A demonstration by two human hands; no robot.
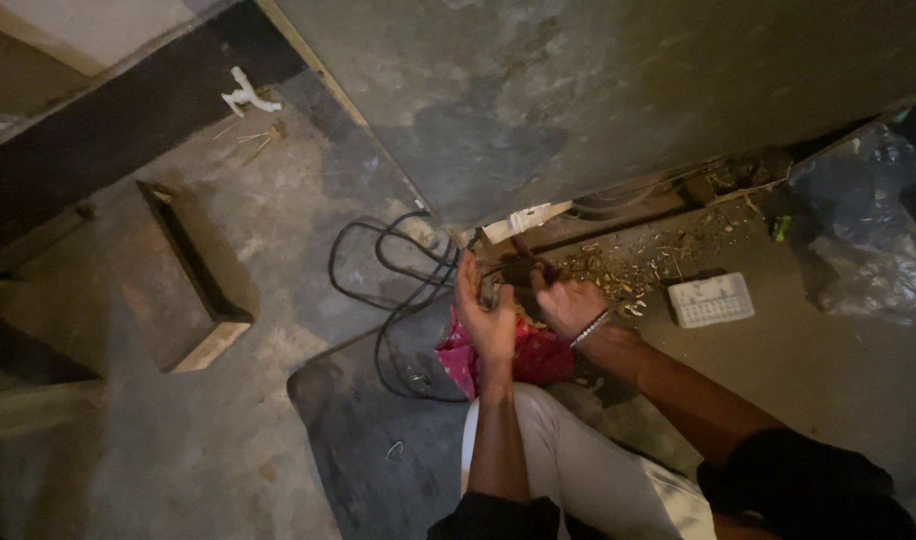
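Observation:
My left hand (483,310) and my right hand (568,303) meet low by the wall, over the floor. Both close around a small dark object (513,272) that joins a black cable (398,300); its exact shape is too dim to tell. The cable loops across the floor to the left. A bracelet sits on my right wrist. Under my hands lies a crumpled pink cloth (523,358). A white plug strip (526,218) lies just beyond my hands at the wall's foot.
Wood shavings and debris (638,265) litter the floor by the wall. A white ridged plastic tray (711,299) lies to the right, and dark plastic sheeting (868,230) beyond it. A wooden box frame (193,280) stands at left. My knee in pale trousers (568,460) is below.

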